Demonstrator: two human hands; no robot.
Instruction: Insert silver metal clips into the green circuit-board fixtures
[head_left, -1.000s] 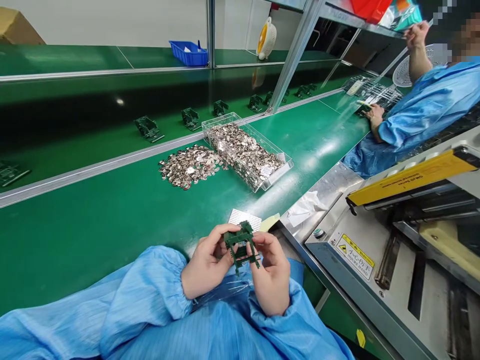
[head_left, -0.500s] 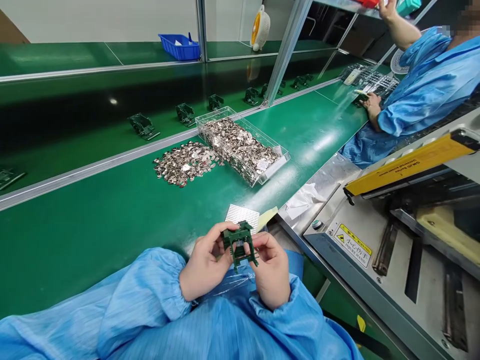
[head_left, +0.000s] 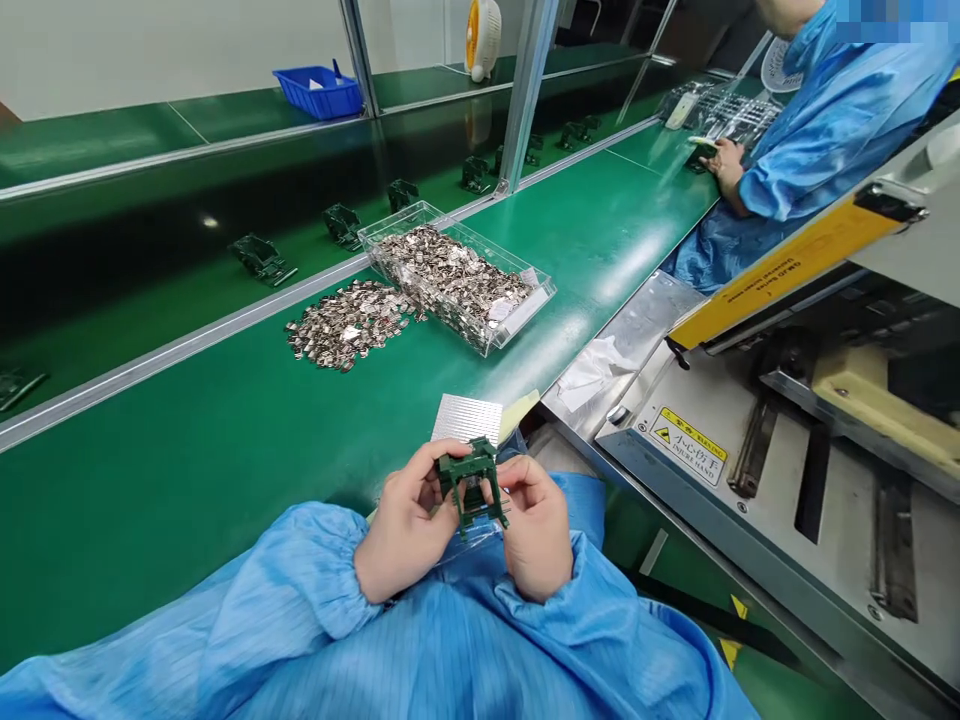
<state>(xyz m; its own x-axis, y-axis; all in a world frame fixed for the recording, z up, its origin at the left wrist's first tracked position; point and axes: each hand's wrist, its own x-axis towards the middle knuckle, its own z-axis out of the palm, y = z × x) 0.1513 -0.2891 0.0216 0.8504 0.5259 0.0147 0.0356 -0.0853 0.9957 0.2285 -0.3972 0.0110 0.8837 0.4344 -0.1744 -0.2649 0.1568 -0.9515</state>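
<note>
Close to my body I hold a dark green plastic frame-like part (head_left: 480, 462) with open sides and thin legs. My left hand (head_left: 405, 525) is closed on its left side, thumb in front. The fingers of my right hand (head_left: 538, 525) pinch its right edge; whether a smaller piece is between them is hidden. Just beyond my hands lies a block of silvery strips in rows (head_left: 466, 416), partly covered by my fingers. Farther off, a pile of small shiny metal pieces (head_left: 349, 325) lies beside a clear plastic tray (head_left: 517, 335) full of the same pieces.
Several similar green parts (head_left: 259, 260) stand along the dark belt behind the metal rail (head_left: 187, 340). To my right is a machine with a yellow bar (head_left: 780, 270) and a warning label (head_left: 688, 446). A co-worker in a blue sleeve (head_left: 810, 150) works at the far right.
My view has shifted, so the bench items sit a little lower left or higher in the picture. Both hands keep hold of the green part. The co-worker's raised hand is out of view.
</note>
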